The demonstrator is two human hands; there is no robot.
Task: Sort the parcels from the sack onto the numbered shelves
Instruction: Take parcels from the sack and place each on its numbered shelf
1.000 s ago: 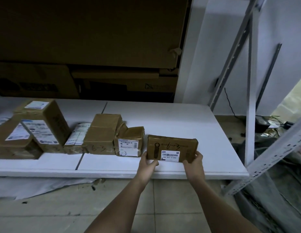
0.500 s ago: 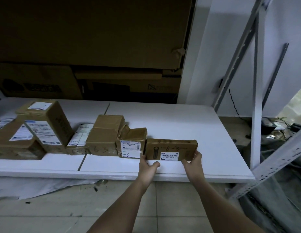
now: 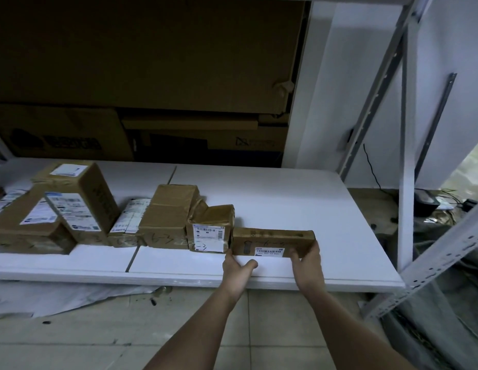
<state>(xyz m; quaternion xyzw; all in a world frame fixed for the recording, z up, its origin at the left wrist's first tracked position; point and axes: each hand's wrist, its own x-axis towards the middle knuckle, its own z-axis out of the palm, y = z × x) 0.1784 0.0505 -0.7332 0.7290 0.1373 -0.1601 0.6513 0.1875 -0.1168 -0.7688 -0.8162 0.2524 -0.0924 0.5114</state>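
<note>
Both hands are on the flat brown parcel (image 3: 272, 243): the right hand (image 3: 307, 263) curls around its right end, the left hand (image 3: 236, 267) sits at the lower left corner with the thumb sticking out underneath. It's resting on the white shelf (image 3: 299, 204), end of the row, snug against the taped parcel (image 3: 210, 228) with the white label. More boxes (image 3: 72, 204) run off to the left.

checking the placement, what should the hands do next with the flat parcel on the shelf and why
Probably let go and draw back. The flat parcel seems to lie on the white shelf, its end against the labelled parcel. The left hand and right hand are at its ends.
</note>
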